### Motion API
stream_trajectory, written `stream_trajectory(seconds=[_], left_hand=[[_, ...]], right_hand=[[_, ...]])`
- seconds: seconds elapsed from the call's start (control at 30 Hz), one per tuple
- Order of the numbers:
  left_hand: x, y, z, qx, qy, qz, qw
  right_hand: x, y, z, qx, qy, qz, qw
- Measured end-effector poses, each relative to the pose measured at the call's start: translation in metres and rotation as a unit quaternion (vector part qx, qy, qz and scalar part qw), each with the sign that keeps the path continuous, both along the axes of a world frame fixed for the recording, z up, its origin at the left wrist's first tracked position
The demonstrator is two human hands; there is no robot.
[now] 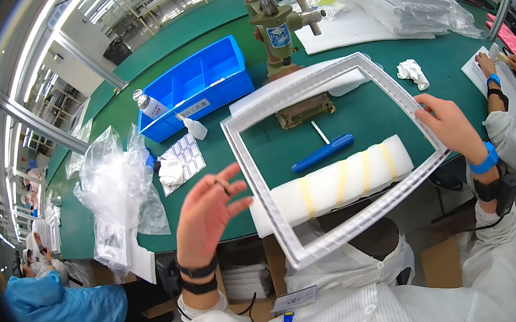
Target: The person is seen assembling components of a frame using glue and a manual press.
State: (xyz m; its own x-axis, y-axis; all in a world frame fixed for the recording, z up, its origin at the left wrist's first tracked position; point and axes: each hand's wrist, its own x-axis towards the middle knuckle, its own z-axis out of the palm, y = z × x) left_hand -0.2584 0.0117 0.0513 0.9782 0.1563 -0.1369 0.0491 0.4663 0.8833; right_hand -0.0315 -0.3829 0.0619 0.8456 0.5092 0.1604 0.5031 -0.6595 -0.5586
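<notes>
- Frame [334, 151], white plastic, square and open in the middle, is up off the green table [393, 106], tilted toward you, likely so its face can be looked over.
- Your right hand [450, 128] pinches the frame's right edge, fingers closed on the rail.
- Your left hand [206, 212] is spread open just beside the frame's left rail, holding nothing.
- Seen through the frame: a blue-handled tool [323, 153] and a foam block [338, 183] with yellow tape bands.
- Beyond the frame stands a small hand press [273, 24].
</notes>
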Motion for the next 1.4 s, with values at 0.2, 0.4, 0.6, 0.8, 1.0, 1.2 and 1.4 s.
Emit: stream_trajectory(seconds=[0.2,0.4,0.6,0.8,1.0,1.2,1.4], left_hand=[[-0.040,-0.031,-0.024,0.020,-0.048,-0.045,0.998],[-0.034,-0.006,-0.030,0.165,-0.124,0.055,0.977],[-0.038,0.004,-0.037,0.149,-0.200,0.128,0.960],[-0.018,-0.013,-0.021,0.249,-0.241,-0.011,0.938],[-0.015,-0.023,-0.017,0.251,-0.272,-0.018,0.929],[-0.004,-0.023,-0.016,0.312,-0.382,-0.052,0.869],[0.023,-0.011,-0.002,0.609,-0.281,-0.034,0.740]], right_hand=[[0.015,-0.002,0.006,0.012,0.058,0.041,0.997],[0.039,0.012,0.010,0.022,0.050,0.115,0.992],[0.061,0.030,0.002,0.010,0.130,0.166,0.977],[0.061,0.030,0.005,0.013,0.059,0.241,0.969],[0.060,0.015,0.012,-0.048,-0.114,0.242,0.962],[0.055,0.008,0.017,-0.047,-0.138,0.238,0.960],[0.049,0.033,0.023,-0.050,-0.085,0.294,0.951]])
